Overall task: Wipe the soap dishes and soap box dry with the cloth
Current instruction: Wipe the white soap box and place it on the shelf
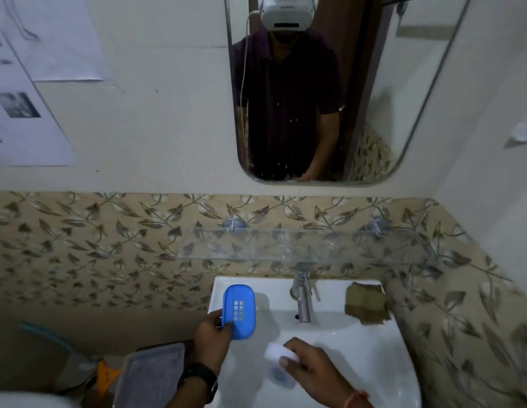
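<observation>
My left hand (pixel 213 337) grips a blue soap dish (pixel 238 310) with a grid of drain holes, held at its lower edge over the left rim of the white basin (pixel 359 348). My right hand (pixel 315 369) holds a white soap dish (pixel 278 368) with a bluish patch over the bowl of the basin; the dish is blurred. A folded brown cloth (pixel 366 303) lies on the basin's back right corner, apart from both hands.
A chrome tap (pixel 302 295) stands at the back middle of the basin. Above it a glass shelf (pixel 303 245) juts from the patterned tiles, under a mirror (pixel 315 83). A grey lidded bin (pixel 150 375) stands at the lower left.
</observation>
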{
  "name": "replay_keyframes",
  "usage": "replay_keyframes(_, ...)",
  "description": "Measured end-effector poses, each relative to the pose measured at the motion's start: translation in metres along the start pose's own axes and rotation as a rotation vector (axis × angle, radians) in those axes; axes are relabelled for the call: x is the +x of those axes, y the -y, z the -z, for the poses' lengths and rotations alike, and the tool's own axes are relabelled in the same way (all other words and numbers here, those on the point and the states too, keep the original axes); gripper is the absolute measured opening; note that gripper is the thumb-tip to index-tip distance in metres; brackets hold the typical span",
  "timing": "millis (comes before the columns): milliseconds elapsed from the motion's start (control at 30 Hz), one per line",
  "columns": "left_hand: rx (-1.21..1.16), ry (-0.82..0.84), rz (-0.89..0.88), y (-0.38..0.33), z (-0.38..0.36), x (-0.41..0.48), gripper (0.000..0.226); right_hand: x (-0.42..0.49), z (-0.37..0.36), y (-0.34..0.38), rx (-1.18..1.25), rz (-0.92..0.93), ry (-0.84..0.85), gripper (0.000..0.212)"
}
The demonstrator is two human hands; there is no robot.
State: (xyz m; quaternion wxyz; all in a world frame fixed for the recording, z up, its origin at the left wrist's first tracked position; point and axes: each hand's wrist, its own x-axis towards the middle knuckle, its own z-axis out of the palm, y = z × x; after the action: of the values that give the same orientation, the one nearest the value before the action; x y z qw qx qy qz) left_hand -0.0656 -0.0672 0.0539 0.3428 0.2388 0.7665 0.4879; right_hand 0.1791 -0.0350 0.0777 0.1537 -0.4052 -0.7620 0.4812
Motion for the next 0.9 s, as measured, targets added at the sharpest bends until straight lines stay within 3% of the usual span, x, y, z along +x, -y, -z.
replay_keyframes(100,-0.058,0.030,-0.007,-0.005,-0.010,-0.016,0.018,-0.011,0.027,0.033,0.234,-0.022,-0.078,0.010)
replay_keyframes(267,-0.205,0.128,0.052,-0.054,-0.023,-0.082,0.005,-0.006,0.058,0.077,0.695,-0.142,-0.485,0.026)
replay_keyframes(333,-0.269,0.196,0.081,-0.070,-0.030,-0.104,0.009,-0.004,0.067,0.088,0.760,-0.189,-0.487,0.023)
replay_keyframes(567,-0.421,0.464,-0.017,-0.114,-0.037,-0.158,0.028,-0.006,0.077,0.096,0.446,-0.090,-0.533,0.056)
replay_keyframes(700,-0.542,0.534,0.016,-0.124,-0.042,-0.177,0.036,-0.009,0.080,0.097,0.346,-0.080,-0.604,0.055)
replay_keyframes(900,-0.572,0.545,0.108,-0.130,-0.051,-0.192,0.036,-0.020,0.079,0.099,0.373,-0.024,-0.729,0.034)
